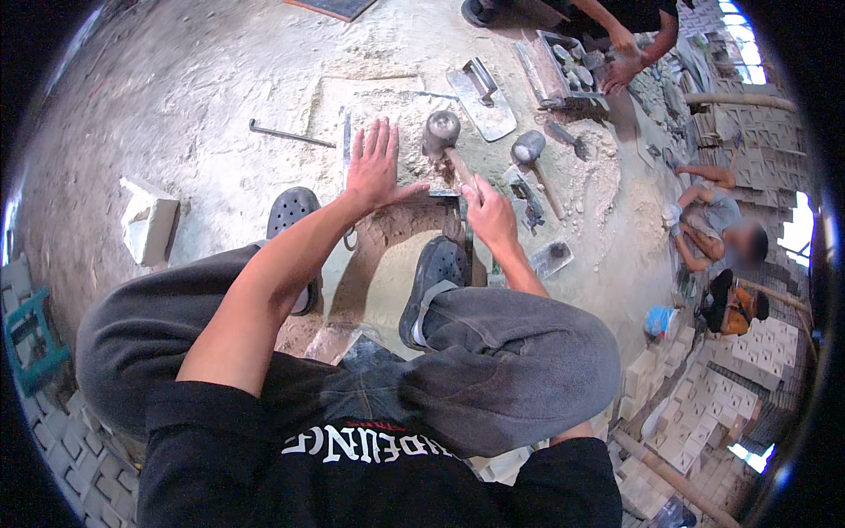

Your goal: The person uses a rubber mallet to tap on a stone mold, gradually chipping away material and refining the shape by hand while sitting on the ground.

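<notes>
My left hand (374, 167) lies flat with its fingers stretched out, over the left part of a powder-filled metal mould (345, 132). In my right hand (489, 214) is the handle of a mallet (441, 130). Its dark round head is above the pale powder in the mould, right of my left hand; whether it touches the powder I cannot tell. A second mallet (529, 148) with a wooden handle lies to the right. Beyond the mould rests a flat trowel (484, 99) with a raised handle. A thin metal bar (290, 134) sticks out leftward.
A pale block (148, 222) sits at the left. At the top right another person's hands (623, 66) are at a metal box (563, 70) of lumps. Farther right a seated person (717, 220) is near a blue bucket (658, 321). Stacked pale blocks (761, 352) line the right side.
</notes>
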Tool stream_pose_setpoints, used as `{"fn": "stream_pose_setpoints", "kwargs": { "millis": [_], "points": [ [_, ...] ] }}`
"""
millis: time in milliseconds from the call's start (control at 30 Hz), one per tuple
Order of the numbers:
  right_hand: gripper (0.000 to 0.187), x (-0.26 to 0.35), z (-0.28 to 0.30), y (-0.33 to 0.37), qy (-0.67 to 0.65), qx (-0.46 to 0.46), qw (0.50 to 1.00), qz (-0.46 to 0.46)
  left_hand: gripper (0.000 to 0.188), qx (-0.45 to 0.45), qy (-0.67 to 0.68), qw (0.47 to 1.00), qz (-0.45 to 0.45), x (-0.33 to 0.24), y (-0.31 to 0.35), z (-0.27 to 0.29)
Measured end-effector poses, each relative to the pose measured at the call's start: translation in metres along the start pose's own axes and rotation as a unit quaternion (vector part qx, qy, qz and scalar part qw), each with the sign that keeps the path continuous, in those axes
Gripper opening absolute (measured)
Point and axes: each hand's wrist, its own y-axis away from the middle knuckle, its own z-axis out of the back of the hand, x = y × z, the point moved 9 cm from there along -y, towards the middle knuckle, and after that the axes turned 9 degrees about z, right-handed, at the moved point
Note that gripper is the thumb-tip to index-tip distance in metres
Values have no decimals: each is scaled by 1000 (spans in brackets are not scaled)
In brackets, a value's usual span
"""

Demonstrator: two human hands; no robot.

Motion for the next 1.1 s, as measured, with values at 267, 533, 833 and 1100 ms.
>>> {"fn": "stream_pose_setpoints", "kwargs": {
  "millis": [267,533,833,1100],
  "points": [
    [45,12,2,-6,25,43,999,16,129,-8,16,999,-26,-11,-8,1],
    [53,-37,13,18,-61,-60,993,-81,121,18,43,999,-15,-47,17,-9],
    [51,-47,6,37,-118,-10,991,-69,123,-1,62,994,-92,-33,14,-4],
    [44,7,3,26,-112,-40,992,48,135,21,-38,996,-78,-8,19,-3]
  ]
}}
